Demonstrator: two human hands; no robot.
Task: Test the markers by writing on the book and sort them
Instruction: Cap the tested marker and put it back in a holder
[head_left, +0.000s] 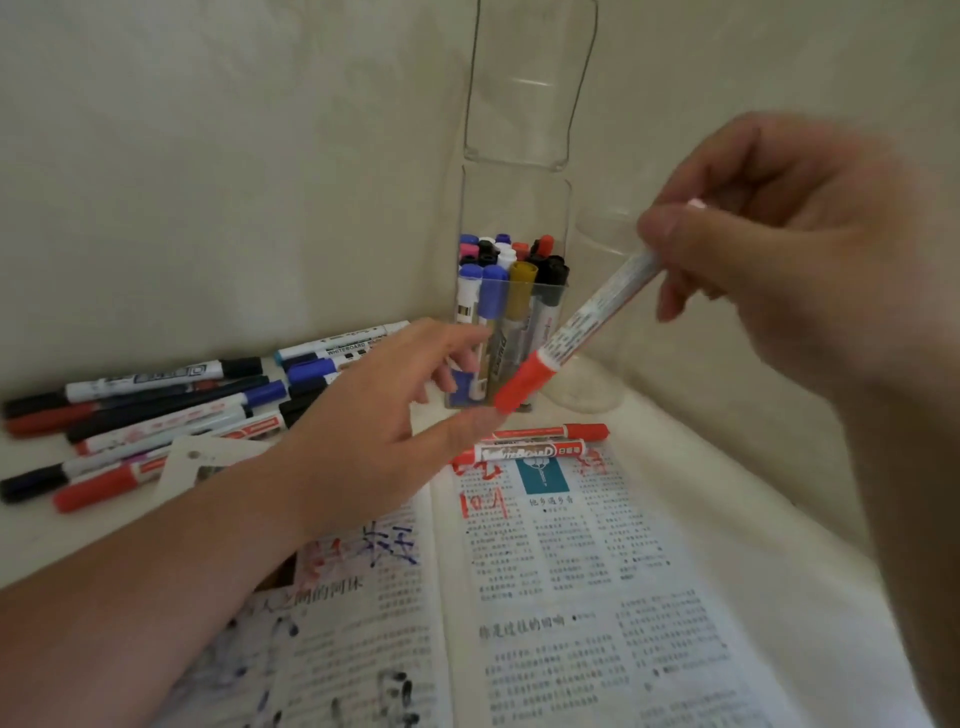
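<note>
Right hand (779, 249) pinches white-barrelled red-capped marker (571, 327), tilted, cap low-left. Left hand (374, 415) fingers spread loose, thumb tip just beside cap. Open printed book (545, 597) near; clear plastic marker box (511, 208) far.

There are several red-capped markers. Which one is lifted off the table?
The red-capped marker that the right hand pinches, tilted cap-down; the other red ones lie flat on the book or in the pile at left.

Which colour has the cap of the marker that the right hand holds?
The cap is red, on the marker in the right hand; head view shows it.
</note>
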